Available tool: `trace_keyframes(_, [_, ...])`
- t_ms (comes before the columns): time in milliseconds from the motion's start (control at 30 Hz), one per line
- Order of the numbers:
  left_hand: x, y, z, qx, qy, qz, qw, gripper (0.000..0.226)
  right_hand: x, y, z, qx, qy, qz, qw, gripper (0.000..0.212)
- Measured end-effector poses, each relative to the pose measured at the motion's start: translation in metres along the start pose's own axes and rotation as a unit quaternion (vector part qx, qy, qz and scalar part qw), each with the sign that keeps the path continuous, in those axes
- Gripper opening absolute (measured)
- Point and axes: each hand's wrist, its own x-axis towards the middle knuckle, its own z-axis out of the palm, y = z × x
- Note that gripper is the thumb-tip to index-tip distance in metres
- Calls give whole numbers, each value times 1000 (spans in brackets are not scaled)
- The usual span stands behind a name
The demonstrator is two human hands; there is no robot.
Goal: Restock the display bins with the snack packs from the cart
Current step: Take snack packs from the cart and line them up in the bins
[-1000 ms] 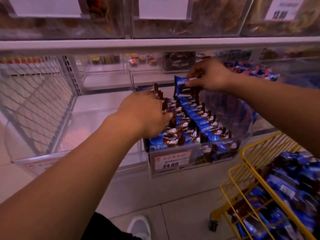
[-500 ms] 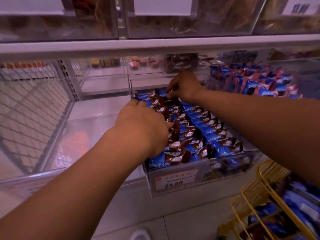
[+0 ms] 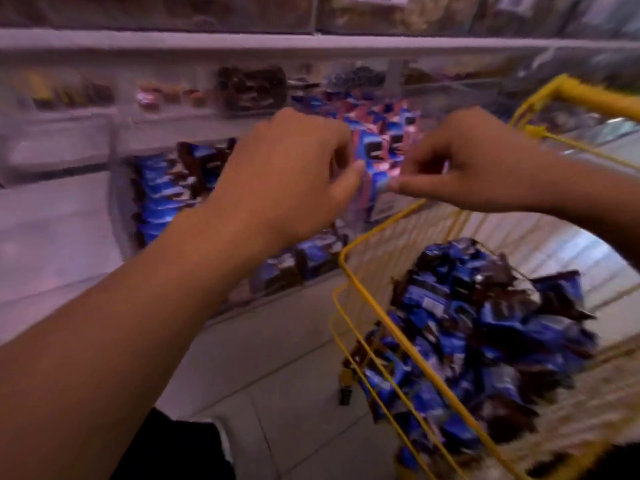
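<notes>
The view is blurred by motion. A clear display bin (image 3: 121,216) on the lower shelf holds rows of blue and brown snack packs (image 3: 162,188). At the right stands a yellow wire cart (image 3: 381,223) heaped with the same packs (image 3: 485,323). My left hand (image 3: 287,174) hovers over the bin's right end with its fingers curled. My right hand (image 3: 467,161) hangs above the cart's near rim, fingertips pinched and pointing left. The two hands almost meet. A blue pack (image 3: 370,161) shows between them; I cannot tell whether either hand holds it or it lies in the bin behind.
A neighbouring bin (image 3: 391,123) behind the hands holds blue and pink packs. Clear bins (image 3: 52,150) sit to the left. A shelf rail (image 3: 207,43) runs across the top with more bins above. Pale floor tiles (image 3: 277,358) lie below.
Both hands have lifted out of the bin and come together to the right. The view has swung right and down, so the cart now fills the lower right.
</notes>
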Motion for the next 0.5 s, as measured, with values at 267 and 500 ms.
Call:
trace_keyframes(267, [30,99,118,93,-409,117,900,54,-114,57,58,-25,-497,218,839,91])
trace_keyframes(500, [23,116,184,164,-656,27,736,80,-122,91,74,-133,-364,250,887,118])
